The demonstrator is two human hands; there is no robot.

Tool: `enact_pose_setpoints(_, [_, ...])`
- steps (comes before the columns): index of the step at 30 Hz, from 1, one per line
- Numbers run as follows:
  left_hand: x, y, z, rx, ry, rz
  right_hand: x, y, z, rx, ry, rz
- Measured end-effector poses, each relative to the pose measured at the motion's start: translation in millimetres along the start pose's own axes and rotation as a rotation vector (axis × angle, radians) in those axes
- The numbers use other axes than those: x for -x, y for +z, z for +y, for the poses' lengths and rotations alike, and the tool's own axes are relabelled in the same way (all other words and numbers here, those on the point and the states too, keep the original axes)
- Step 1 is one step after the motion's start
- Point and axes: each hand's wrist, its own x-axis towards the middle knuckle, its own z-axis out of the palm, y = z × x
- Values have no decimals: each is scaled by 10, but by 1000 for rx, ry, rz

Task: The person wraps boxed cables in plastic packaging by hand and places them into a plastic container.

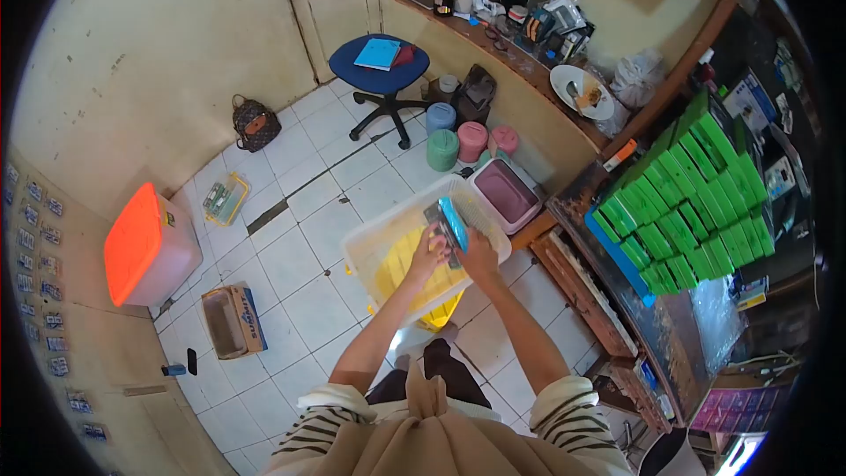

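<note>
Between my two hands is a small flat pack, dark grey with a bright blue strip [453, 219]; its exact kind is too small to make out. My left hand [428, 254] is closed on its left edge, fingers curled. On the right side, my right hand [478, 257] grips its lower end. Both hands are above a translucent plastic bin [361, 251] that has yellow pieces [405, 256] in or beneath it. A yellow base [443, 311] shows under the bin's near edge.
Stacked green boxes [687, 198] stand on the worn desk at right. A purple-lined tub [507, 197] adjoins the bin. Several round canisters [442, 150] and a blue swivel chair [379, 66] are behind. At left are a cardboard box [231, 322] and an orange-lidded container [150, 251].
</note>
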Motion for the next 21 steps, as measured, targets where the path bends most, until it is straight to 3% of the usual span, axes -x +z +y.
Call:
enact_pose_setpoints(7, [-555, -136, -637, -30, -346, 67, -371, 661, 302, 216, 159, -197])
enact_pose_setpoints(14, [-1082, -262, -1020, -25, -417, 81, -687, 1145, 527, 358, 216, -247])
enact_pose_setpoints(20, [-1191, -240, -1163, 75, -378, 149, -732, 1210, 548, 460, 178, -262])
enact_pose_setpoints(21, [-1215, -230, -1156, 77, -386, 144, -723, 1205, 581, 520, 98, -182])
